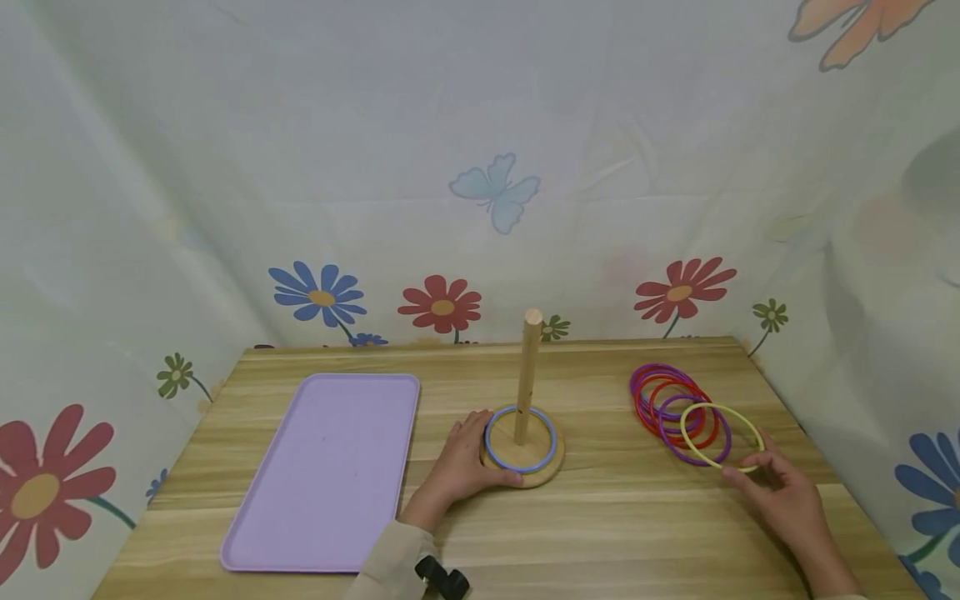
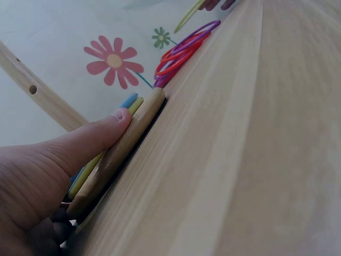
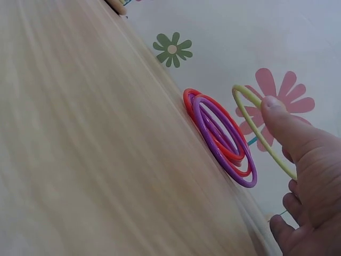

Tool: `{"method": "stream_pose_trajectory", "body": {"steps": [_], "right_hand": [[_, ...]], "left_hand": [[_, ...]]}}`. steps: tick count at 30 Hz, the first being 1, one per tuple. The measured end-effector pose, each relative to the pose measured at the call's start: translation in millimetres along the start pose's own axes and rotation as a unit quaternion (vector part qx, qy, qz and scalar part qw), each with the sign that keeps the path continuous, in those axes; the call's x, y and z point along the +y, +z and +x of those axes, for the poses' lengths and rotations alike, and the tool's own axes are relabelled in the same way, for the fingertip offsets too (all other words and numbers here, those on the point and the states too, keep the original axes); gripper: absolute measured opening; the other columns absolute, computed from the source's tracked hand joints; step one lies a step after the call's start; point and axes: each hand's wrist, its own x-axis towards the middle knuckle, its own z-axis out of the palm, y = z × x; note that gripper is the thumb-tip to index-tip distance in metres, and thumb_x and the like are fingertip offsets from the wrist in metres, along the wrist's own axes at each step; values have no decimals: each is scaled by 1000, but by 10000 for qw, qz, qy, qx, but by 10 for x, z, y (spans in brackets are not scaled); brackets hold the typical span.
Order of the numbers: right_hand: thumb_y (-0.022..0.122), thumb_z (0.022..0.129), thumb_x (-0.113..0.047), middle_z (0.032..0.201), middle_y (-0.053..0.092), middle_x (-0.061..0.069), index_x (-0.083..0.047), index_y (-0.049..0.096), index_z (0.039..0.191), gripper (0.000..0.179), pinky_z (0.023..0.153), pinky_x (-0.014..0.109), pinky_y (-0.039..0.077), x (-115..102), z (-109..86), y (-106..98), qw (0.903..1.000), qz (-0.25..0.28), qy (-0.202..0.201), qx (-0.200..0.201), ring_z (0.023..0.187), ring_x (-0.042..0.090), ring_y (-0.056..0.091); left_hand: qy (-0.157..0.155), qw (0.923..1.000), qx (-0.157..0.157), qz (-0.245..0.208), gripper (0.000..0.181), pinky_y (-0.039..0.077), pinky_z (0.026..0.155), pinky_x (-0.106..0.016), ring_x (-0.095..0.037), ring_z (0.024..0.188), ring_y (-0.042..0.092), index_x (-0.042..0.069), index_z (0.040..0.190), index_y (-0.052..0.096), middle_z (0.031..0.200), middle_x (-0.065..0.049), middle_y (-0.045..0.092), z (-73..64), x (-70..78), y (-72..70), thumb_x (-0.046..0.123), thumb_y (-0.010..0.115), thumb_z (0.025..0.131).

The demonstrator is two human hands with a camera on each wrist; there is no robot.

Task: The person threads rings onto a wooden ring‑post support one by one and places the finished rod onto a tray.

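Note:
My left hand grips the round base of a wooden peg stand from its left side, the thumb lying along the near edge. Around the upright peg, a blue ring lies on the base. The left wrist view reveals a yellow ring just beneath that blue one. Over at the right, my right hand pinches a second yellow ring between thumb and fingers, tilted and raised above the table. Below and left of it is a loose overlapping pile of red and purple rings.
A light purple tray lies flat on the wood-grain table, left of the stand. Behind the table's back edge hangs a white cloth printed with flowers and a butterfly, which also covers both sides.

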Motion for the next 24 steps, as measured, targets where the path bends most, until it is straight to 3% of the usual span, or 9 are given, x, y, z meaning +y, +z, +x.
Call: {"method": "stream_pose_trajectory", "body": {"steps": [3,5,8,13,15,20,22,24], "right_hand": [[84,91,-12,166,29,22,11,60,106,37,129,33,14,-32,-3,1,9999,72,139,60,155,43,23],[84,91,-13,165,29,22,12,59,106,38,130,39,11,-56,-1,2,9996,109,228,96,155,42,24],[84,92,-14,163,31,22,12,60,106,38,127,26,16,-92,-1,1,9993,131,328,151,155,37,28],[86,90,-11,160,37,24,10,61,103,35,112,5,27,-192,10,-21,9987,145,355,330,150,11,37],[86,90,-12,159,38,26,9,61,101,35,110,3,28,-248,8,-31,9986,101,371,357,148,5,38],[86,91,-16,155,45,29,7,60,100,37,116,10,27,-405,16,-33,9990,-18,366,251,150,20,39],[86,90,-14,152,52,22,8,59,100,36,115,11,29,-460,26,-25,9995,15,244,222,149,21,41],[86,89,-10,145,62,6,9,58,100,35,112,8,31,-502,35,-13,9997,84,48,228,146,14,44]], "left_hand": [[-18,10000,-5,24,123,12,130,-58,-38,157,29,-3,161,35,162,-22,41,1,4,-4,50,98,69],[-18,10000,-2,26,123,12,130,-57,-36,156,30,-2,161,36,162,-20,42,4,6,-5,51,98,69],[4,10000,18,12,122,12,130,-58,-35,155,31,-1,160,37,162,-20,43,7,10,-7,51,98,69],[12,10000,10,-12,121,11,130,-58,-37,156,29,0,161,37,162,-20,43,5,30,-20,51,98,69],[22,10000,0,-53,121,11,130,-59,-39,156,28,-1,160,37,162,-21,42,1,36,-23,50,98,69],[-4,10000,-12,-78,122,11,130,-58,-39,157,28,-2,161,36,163,-23,41,-6,37,-23,50,98,69],[-33,10000,-13,-83,123,11,130,-57,-39,157,27,-1,161,36,163,-22,40,-9,36,-24,51,98,69],[-29,9999,6,-109,123,11,130,-57,-39,157,27,-2,161,36,163,-22,40,-11,32,-25,51,98,69]]}}
